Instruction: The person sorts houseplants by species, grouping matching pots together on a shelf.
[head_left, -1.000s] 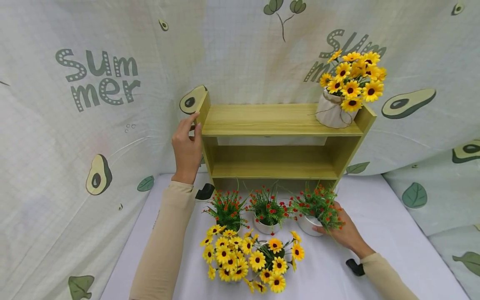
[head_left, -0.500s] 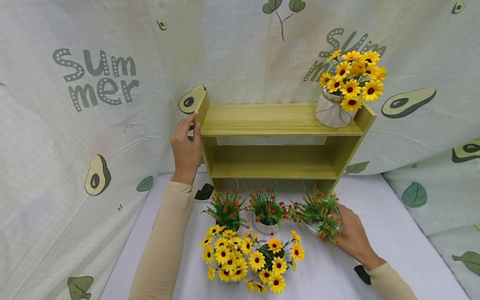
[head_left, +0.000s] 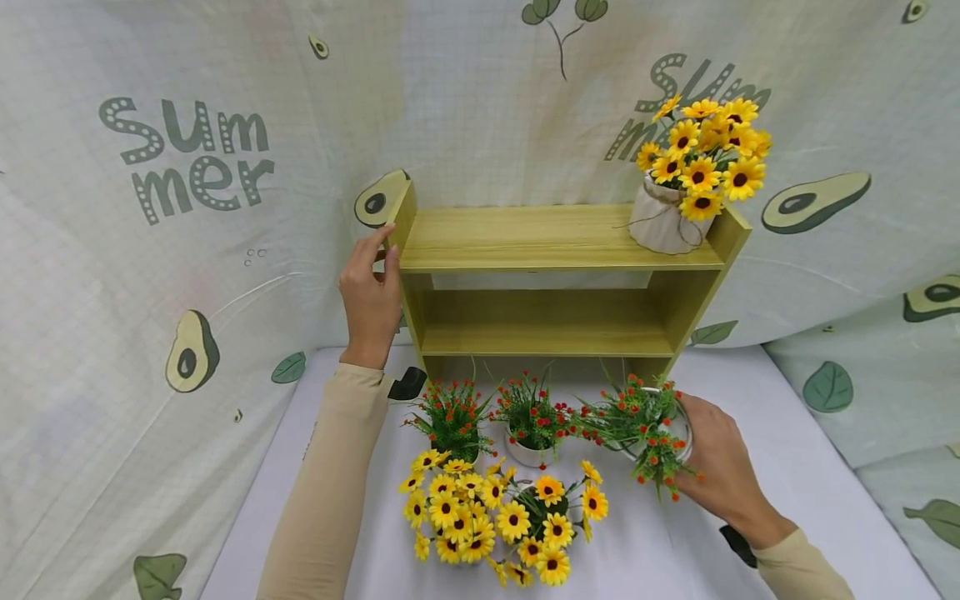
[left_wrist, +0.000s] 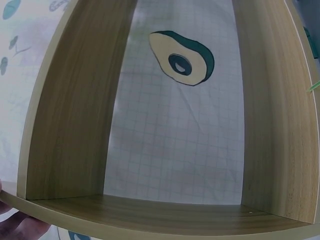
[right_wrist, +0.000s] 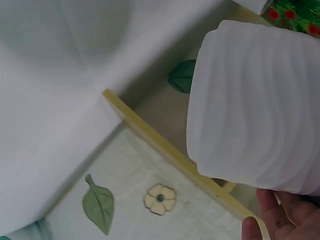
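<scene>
My right hand grips a small white pot of red-flowered greenery, tilted and lifted just off the white table in front of the wooden shelf. The right wrist view shows the ribbed white pot close up, with fingertips under it. My left hand holds the shelf's upper left side panel; the left wrist view looks into the shelf's inside. A white pot of yellow daisies stands on the top board at the right.
Two more small pots of red flowers stand on the table before the shelf. A large bunch of yellow daisies sits nearer me. An avocado-print cloth hangs behind and at both sides. The shelf's middle board holds nothing.
My right hand has closed round the rightmost red-flower pot, tipped it and raised it slightly off the table. The left hand stays on the shelf's side.
</scene>
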